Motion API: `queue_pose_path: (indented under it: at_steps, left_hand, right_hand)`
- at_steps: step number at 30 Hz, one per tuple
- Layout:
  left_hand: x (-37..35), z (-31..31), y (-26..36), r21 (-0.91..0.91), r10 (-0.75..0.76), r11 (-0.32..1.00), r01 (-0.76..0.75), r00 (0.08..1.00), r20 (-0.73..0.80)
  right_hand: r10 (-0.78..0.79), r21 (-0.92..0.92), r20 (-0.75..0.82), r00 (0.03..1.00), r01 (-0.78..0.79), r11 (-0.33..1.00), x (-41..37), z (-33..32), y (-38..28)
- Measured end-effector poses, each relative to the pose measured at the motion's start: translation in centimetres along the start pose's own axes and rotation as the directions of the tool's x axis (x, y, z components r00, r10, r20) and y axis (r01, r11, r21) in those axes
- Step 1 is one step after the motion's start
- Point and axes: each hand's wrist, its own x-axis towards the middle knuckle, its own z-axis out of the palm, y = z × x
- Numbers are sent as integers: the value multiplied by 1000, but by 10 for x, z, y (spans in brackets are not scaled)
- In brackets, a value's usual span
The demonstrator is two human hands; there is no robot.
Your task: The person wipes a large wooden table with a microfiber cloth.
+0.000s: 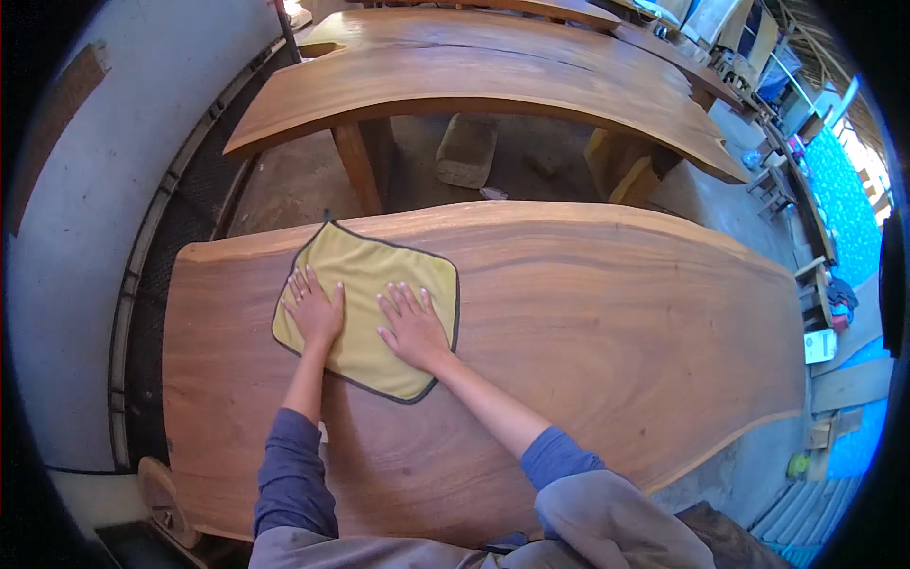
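Observation:
A yellow cloth [370, 356] with a dark edging lies spread on the wooden table [607, 351], toward its far left part. One corner of the cloth reaches the table's far edge. On the cloth's left side rests my left hand [316, 308], flat with the fingers apart. My right hand [415, 327] presses flat on the right half of the cloth, fingers stretched out and slightly spread. Neither hand grips the fabric.
Beyond this table stands another slab table [455, 71] on wooden legs, with a stone-like block [466, 152] beneath it. A white wall [142, 171] runs along the left. A round wooden piece [169, 501] sits at the near left corner.

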Motion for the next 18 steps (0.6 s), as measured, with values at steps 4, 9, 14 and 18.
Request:
queue_pose_path:
  at_steps: [4,9,14,18]
  left_hand:
    - [70,15,6,-10,20,1000,-20,1000,15]
    - [144,48,13,-4,64,998,-64,996,70]
    - [205,71,24,25,129,991,-130,990,54]
    - [191,63,61,-25,170,985,-168,978,121]
  right_hand:
    - [52,-2,-14,999,-52,999,57,17,18]
    - [81,-47,-20,996,-82,996,113,39,48]
    - [122,-32,-4,993,-122,992,162,64,75]
    - [188,-51,-18,982,-189,981,145,45,86]
